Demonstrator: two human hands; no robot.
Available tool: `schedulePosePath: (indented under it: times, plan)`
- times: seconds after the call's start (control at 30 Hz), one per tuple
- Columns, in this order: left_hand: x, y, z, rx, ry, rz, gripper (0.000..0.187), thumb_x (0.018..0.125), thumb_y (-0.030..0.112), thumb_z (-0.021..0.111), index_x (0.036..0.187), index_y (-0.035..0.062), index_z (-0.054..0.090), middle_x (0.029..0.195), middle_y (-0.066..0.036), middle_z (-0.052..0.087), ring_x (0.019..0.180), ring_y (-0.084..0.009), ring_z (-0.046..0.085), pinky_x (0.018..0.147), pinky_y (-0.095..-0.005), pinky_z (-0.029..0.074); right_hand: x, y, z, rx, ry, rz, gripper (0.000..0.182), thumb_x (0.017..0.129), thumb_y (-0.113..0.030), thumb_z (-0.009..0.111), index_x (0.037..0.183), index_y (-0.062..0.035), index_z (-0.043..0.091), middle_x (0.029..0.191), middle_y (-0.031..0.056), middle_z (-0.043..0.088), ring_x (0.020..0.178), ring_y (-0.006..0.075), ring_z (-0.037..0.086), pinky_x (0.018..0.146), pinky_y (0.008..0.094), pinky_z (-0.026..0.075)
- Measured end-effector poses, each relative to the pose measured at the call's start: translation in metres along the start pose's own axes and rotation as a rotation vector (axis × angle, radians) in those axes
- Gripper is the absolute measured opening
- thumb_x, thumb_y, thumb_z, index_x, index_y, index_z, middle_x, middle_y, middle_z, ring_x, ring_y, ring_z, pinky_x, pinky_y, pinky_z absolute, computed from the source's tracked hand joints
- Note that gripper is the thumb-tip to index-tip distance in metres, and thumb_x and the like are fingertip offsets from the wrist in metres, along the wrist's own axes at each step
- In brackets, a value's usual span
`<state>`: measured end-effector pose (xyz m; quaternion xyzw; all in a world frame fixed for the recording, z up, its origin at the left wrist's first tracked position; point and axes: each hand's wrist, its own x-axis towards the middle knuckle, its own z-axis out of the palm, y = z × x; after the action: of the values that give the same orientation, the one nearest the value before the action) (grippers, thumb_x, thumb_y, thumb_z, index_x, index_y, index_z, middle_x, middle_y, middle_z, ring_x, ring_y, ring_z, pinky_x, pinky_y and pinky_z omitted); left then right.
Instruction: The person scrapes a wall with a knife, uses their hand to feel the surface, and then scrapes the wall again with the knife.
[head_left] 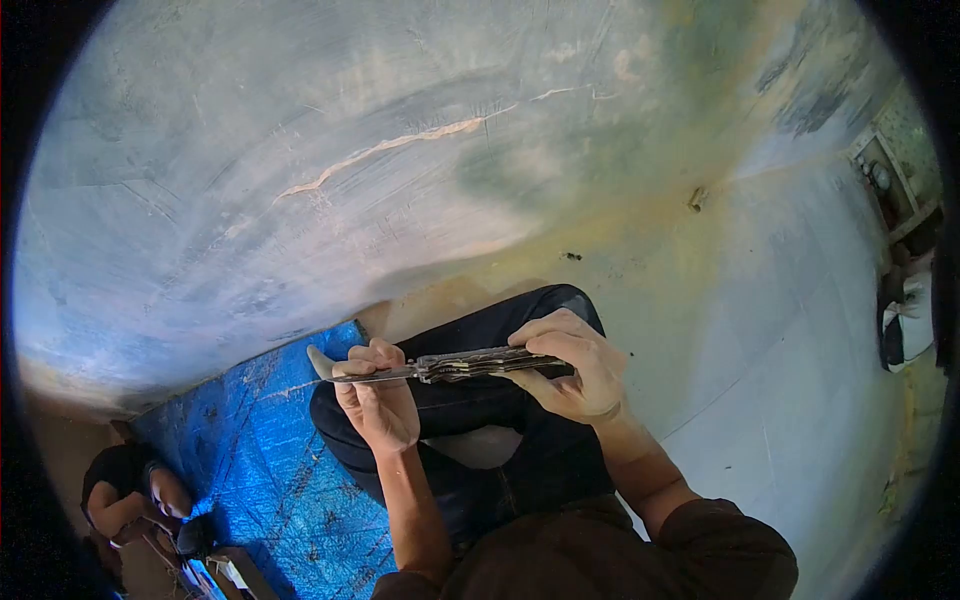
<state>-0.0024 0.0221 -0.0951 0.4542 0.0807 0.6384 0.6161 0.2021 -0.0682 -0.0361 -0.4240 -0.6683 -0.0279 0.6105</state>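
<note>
A folding knife (470, 364) with a dark, ridged handle and a thin grey blade is held level above my crossed legs, the blade pointing left. My right hand (577, 362) is closed around the right end of the handle, with the thumb underneath. At the blade, my left hand (378, 402) has its thumb and fingers pinched on the metal, and one finger sticks out to the left. The handle's far right end is hidden in my right palm.
Close in front rises a painted wall (300, 230) with a long pale crack (400, 143). A blue tarp (300, 490) covers the floor at left. Another person (130, 490) sits at lower left beside a box (245, 575). A small stub (697, 199) sits near the wall's base.
</note>
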Motion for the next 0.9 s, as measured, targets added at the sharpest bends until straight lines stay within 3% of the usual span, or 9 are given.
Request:
schedulePosePath:
  times: [0.17,0.37,0.47,0.5,0.57,0.73,0.83,0.9]
  plan:
    - [0.000,0.000,-0.006,-0.002,-0.043,0.008,0.017,0.103,0.028,0.062,0.107,0.0114,0.059,0.097,-0.001,0.053,0.093,-0.0215,0.049,0.085,-0.0376,0.041,-0.002,0.001,0.003,-0.011,0.013,0.007,0.053,0.071,-0.002,0.093,0.109,-0.0013,0.056,0.093,0.0179,0.071,0.075,0.0252,0.069,0.064,0.0316,0.055]
    - [-0.003,0.002,-0.002,0.060,0.150,0.039,0.010,0.102,0.011,0.062,0.110,0.0055,0.060,0.102,-0.003,0.060,0.091,-0.0172,0.054,0.082,-0.0324,0.044,-0.007,0.007,0.007,-0.050,-0.028,0.115,0.048,0.071,-0.006,0.093,0.106,-0.0021,0.060,0.090,0.0136,0.068,0.075,0.0232,0.066,0.064,0.0306,0.052]
    - [-0.002,0.006,-0.003,0.174,0.230,0.003,0.002,0.100,0.003,0.061,0.101,0.0024,0.063,0.098,-0.004,0.062,0.086,-0.0148,0.056,0.080,-0.0295,0.046,-0.009,0.010,0.007,-0.085,-0.088,0.251,0.042,0.076,-0.015,0.090,0.106,-0.0045,0.063,0.094,0.0122,0.065,0.084,0.0298,0.065,0.075,0.0366,0.053]
    - [0.001,0.009,0.004,0.213,0.274,0.010,0.008,0.098,0.001,0.062,0.091,0.0031,0.064,0.092,-0.004,0.062,0.084,-0.0136,0.056,0.081,-0.0286,0.046,-0.009,0.011,0.009,-0.082,-0.101,0.283,0.041,0.076,-0.016,0.090,0.106,-0.0044,0.063,0.094,0.0126,0.065,0.084,0.0301,0.065,0.076,0.0371,0.053]
    - [0.009,0.014,0.015,0.311,0.335,-0.034,0.014,0.098,0.001,0.062,0.085,0.0035,0.065,0.093,-0.003,0.062,0.083,-0.0123,0.056,0.079,-0.0283,0.046,-0.009,0.013,0.013,-0.083,-0.126,0.342,0.040,0.078,-0.018,0.089,0.105,-0.0042,0.063,0.094,0.0134,0.065,0.085,0.0306,0.064,0.078,0.0379,0.052]
    - [0.037,0.019,0.027,0.493,0.358,-0.047,0.021,0.096,0.008,0.071,0.077,0.0046,0.062,0.076,-0.001,0.062,0.073,-0.0081,0.055,0.073,-0.0252,0.044,-0.003,0.015,0.025,-0.084,-0.195,0.428,0.039,0.081,-0.017,0.086,0.108,-0.0013,0.062,0.093,0.0152,0.067,0.080,0.0290,0.067,0.072,0.0354,0.052]
    - [0.062,0.021,0.024,0.482,0.257,-0.051,0.014,0.096,0.004,0.071,0.084,0.0004,0.066,0.080,-0.005,0.068,0.075,-0.0094,0.060,0.075,-0.0236,0.047,0.010,0.012,0.032,-0.131,-0.236,0.404,0.038,0.085,-0.020,0.082,0.110,0.0016,0.063,0.095,0.0176,0.068,0.083,0.0331,0.068,0.073,0.0368,0.053]
    - [0.080,0.020,0.026,0.520,0.239,-0.021,0.019,0.095,0.009,0.073,0.079,0.0013,0.067,0.075,-0.002,0.067,0.073,-0.0079,0.054,0.071,-0.0240,0.043,0.021,0.011,0.035,-0.192,-0.286,0.396,0.037,0.086,-0.022,0.081,0.108,0.0024,0.064,0.095,0.0182,0.068,0.084,0.0345,0.068,0.074,0.0373,0.053]
